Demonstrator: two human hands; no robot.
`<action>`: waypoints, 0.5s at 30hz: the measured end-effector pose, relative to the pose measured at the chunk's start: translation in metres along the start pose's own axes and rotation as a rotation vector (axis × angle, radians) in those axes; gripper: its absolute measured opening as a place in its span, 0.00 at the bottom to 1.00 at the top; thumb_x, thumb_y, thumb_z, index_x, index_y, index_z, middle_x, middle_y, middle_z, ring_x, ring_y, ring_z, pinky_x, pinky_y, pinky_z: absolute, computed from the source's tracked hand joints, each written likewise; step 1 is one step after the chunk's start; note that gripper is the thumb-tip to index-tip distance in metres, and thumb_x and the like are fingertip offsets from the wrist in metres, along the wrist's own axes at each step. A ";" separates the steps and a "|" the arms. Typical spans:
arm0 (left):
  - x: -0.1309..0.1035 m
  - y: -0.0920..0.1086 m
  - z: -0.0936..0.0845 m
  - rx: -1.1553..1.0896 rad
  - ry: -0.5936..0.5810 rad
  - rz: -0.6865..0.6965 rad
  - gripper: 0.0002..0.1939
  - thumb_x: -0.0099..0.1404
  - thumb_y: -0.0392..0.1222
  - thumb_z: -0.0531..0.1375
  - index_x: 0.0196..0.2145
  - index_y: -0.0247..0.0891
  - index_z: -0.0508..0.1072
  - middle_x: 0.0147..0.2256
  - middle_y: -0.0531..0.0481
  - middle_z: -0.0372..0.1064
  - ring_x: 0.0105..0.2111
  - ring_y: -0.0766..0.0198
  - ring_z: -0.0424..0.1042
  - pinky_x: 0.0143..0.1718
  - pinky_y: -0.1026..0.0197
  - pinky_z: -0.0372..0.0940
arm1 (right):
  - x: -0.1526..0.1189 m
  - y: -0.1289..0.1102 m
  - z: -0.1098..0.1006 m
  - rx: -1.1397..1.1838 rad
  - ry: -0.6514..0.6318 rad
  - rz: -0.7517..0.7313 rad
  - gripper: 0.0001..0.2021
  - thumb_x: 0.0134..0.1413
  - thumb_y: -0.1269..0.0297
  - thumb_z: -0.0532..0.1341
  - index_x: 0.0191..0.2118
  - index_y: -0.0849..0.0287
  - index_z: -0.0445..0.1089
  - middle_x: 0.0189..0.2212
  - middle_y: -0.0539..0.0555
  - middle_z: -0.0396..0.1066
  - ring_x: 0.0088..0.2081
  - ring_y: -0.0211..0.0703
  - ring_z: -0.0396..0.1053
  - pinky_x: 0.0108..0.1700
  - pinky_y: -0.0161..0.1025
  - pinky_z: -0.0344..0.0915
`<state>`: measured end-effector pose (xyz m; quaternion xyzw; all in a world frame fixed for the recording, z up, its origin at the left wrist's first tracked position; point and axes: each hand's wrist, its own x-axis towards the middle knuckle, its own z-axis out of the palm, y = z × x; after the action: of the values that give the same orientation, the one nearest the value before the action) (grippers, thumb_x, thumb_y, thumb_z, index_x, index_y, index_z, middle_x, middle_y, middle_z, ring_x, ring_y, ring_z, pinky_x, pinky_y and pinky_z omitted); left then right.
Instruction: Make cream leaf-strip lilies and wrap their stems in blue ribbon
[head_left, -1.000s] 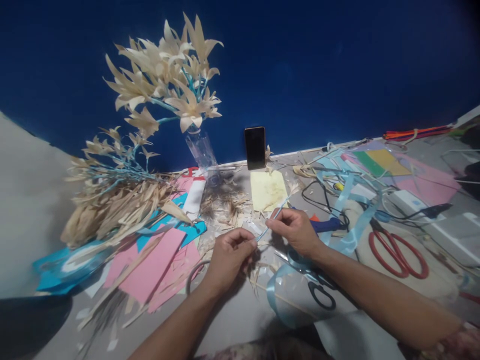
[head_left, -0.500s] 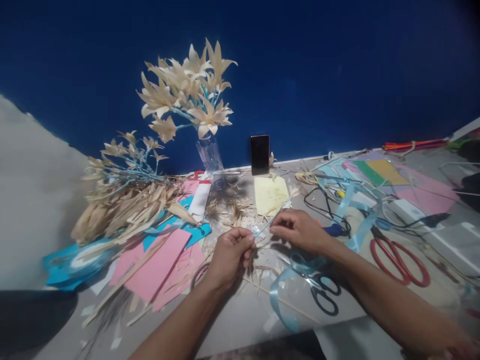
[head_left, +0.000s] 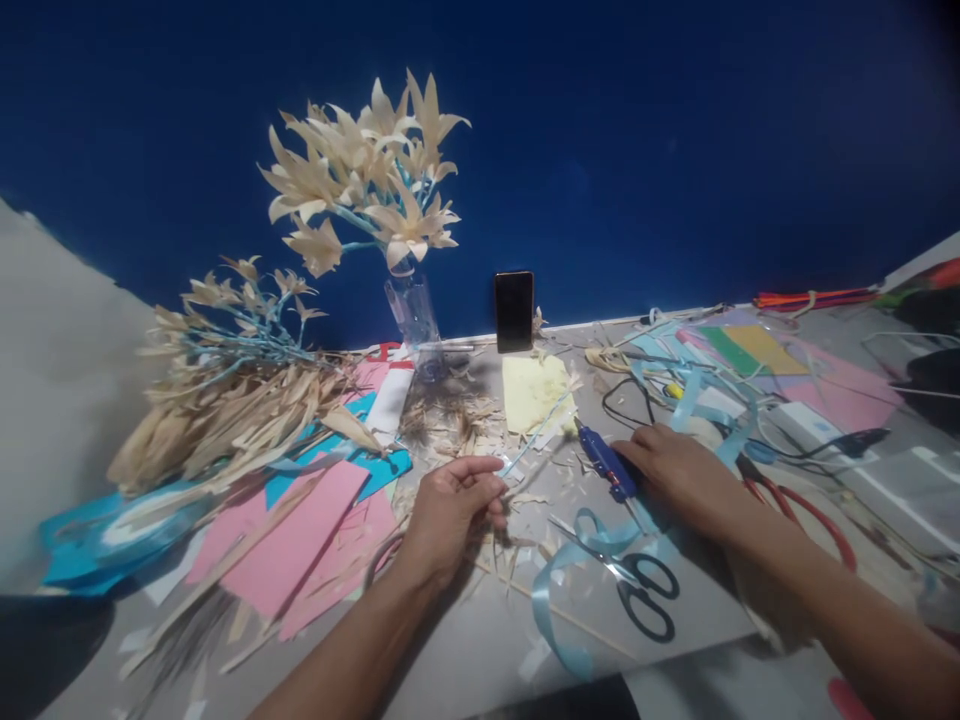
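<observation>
The left hand (head_left: 452,500) pinches a thin light-blue stem (head_left: 536,436), pale-tipped, slanting far toward the yellow paper (head_left: 523,392). The right hand (head_left: 679,472) is just beside the blue glue gun (head_left: 604,462); I cannot tell its grip.

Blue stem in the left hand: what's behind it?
Behind the blue stem: yellow paper along its upper stretch, pale scraps and grey table lower down. The left hand covers its near end; whatever lies behind that hand can't be seen.
</observation>
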<state>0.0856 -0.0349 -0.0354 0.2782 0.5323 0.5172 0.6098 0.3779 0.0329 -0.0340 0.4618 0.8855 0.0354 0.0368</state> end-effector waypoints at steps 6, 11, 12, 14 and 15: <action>-0.005 0.001 0.004 0.135 0.131 0.226 0.13 0.51 0.38 0.68 0.36 0.34 0.77 0.24 0.56 0.69 0.20 0.69 0.70 0.26 0.64 0.67 | 0.000 0.008 0.012 -0.022 0.162 -0.048 0.16 0.51 0.74 0.60 0.47 0.59 0.73 0.38 0.60 0.70 0.41 0.56 0.65 0.40 0.46 0.59; -0.010 0.003 0.002 0.388 0.259 0.504 0.12 0.58 0.37 0.64 0.41 0.40 0.78 0.28 0.56 0.70 0.27 0.67 0.70 0.32 0.62 0.66 | -0.007 0.019 0.011 0.164 0.390 -0.188 0.17 0.49 0.72 0.59 0.48 0.60 0.68 0.49 0.64 0.71 0.49 0.59 0.67 0.48 0.52 0.64; -0.010 0.003 0.001 0.419 0.276 0.537 0.13 0.58 0.38 0.64 0.42 0.41 0.78 0.28 0.55 0.71 0.28 0.66 0.71 0.34 0.62 0.66 | -0.009 0.018 0.008 0.239 0.425 -0.237 0.19 0.49 0.73 0.58 0.50 0.60 0.66 0.49 0.63 0.71 0.50 0.57 0.68 0.49 0.51 0.65; -0.011 0.004 0.000 0.456 0.293 0.580 0.14 0.59 0.38 0.64 0.44 0.41 0.77 0.28 0.55 0.71 0.29 0.65 0.71 0.35 0.61 0.66 | -0.014 0.009 0.000 0.387 0.447 -0.321 0.22 0.50 0.75 0.56 0.53 0.58 0.63 0.49 0.62 0.71 0.50 0.54 0.69 0.51 0.49 0.66; -0.011 0.004 -0.001 0.470 0.301 0.592 0.14 0.59 0.38 0.64 0.44 0.41 0.77 0.28 0.55 0.71 0.29 0.65 0.71 0.36 0.61 0.67 | -0.016 0.002 -0.005 0.446 0.431 -0.353 0.23 0.51 0.75 0.56 0.54 0.57 0.62 0.49 0.61 0.71 0.51 0.53 0.70 0.51 0.48 0.67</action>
<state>0.0846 -0.0441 -0.0276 0.4724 0.6164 0.5694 0.2696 0.3878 0.0211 -0.0280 0.2800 0.9251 -0.0689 -0.2471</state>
